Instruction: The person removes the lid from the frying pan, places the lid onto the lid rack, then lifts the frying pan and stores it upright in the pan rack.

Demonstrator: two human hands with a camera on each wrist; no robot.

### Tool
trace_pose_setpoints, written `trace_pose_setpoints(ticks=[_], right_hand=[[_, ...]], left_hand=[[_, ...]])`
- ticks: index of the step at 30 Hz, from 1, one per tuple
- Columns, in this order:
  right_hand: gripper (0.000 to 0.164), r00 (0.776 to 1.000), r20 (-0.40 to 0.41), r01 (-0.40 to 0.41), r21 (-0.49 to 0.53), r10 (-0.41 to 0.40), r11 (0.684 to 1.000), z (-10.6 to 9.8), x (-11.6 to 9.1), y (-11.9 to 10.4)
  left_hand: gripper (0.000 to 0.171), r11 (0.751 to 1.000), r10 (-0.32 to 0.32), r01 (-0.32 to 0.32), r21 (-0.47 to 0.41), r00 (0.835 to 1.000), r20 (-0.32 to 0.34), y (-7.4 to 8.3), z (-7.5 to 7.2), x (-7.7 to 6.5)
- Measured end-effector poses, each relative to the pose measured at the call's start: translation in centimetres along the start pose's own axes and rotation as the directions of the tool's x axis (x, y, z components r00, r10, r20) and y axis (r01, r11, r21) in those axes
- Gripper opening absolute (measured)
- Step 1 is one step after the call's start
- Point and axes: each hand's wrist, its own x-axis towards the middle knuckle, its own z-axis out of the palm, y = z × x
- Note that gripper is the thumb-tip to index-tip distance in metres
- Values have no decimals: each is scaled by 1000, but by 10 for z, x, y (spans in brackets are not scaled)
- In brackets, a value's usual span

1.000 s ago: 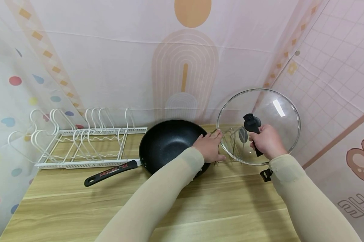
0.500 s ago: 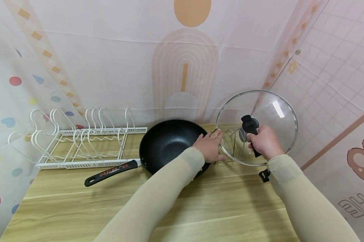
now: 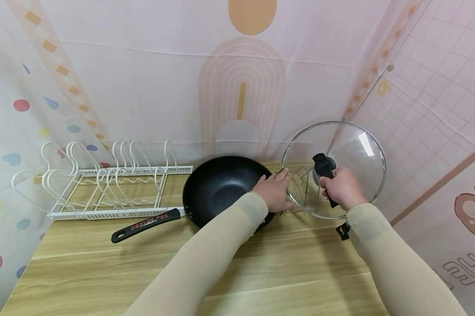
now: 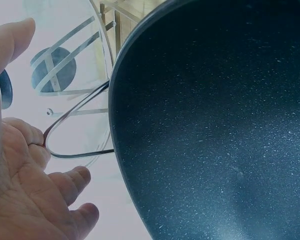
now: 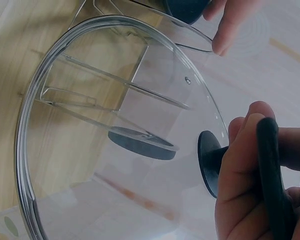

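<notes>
- Nearest: wood-grain worktop (image 3: 276,281); above its left part, the handle (image 3: 146,226) of a black wok points left
- Black wok (image 3: 217,188): between the white rack and the lid, inside facing the person, nearer rim partly behind the left forearm
- Left hand (image 3: 272,192): reaches across the wok's right edge; fingers mostly straight and spread, touching the end of a wire loop (image 4: 72,156), no firm grasp evident
- Right hand (image 3: 344,188): fingers curled firmly round the black knob (image 3: 323,166) of the glass lid (image 3: 359,158)
- Glass lid: steeply tilted, to the right of the wok; the wire rack (image 5: 135,86) shows through it, contact between them unclear
- Judgement on method: keep the loop steady with the left fingers, grip the knob squarely, align the rim with the wires, avoid knocking the wok
- Furthest: white rack (image 3: 123,213) at the left, patterned curtain (image 3: 162,96) behind
</notes>
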Motion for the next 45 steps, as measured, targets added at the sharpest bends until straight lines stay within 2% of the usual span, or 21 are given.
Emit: trace_pose_setpoints(ticks=[6, 17, 20, 24, 27, 35, 45], right_hand=[[28, 1000, 4, 0, -14, 0, 1000, 4, 2, 0], [29, 1000, 13, 27, -151, -26, 988, 11, 5, -2], [34, 999, 16, 33, -193, -30, 981, 12, 5, -4], [51, 999, 28, 44, -250, -38, 967, 15, 4, -6], [61, 998, 41, 51, -245, -42, 968, 17, 4, -7], [62, 998, 38, 55, -231, -48, 971, 20, 7, -9], [64, 996, 84, 52, -245, -32, 968, 21, 11, -14]], left_hand=[[104, 1000, -1, 1, -7, 1000, 8, 0, 0, 1], [103, 1000, -15, 15, -10, 1000, 11, 2, -1, 2], [103, 1000, -14, 14, -11, 1000, 12, 2, 0, 2], [103, 1000, -15, 15, -4, 1000, 13, 1, 0, 3], [103, 1000, -13, 13, -3, 1000, 12, 1, 0, 2], [103, 1000, -5, 5, 0, 1000, 3, 2, -2, -1], [104, 1000, -1, 1, 2, 1000, 6, 1, -1, -1]])
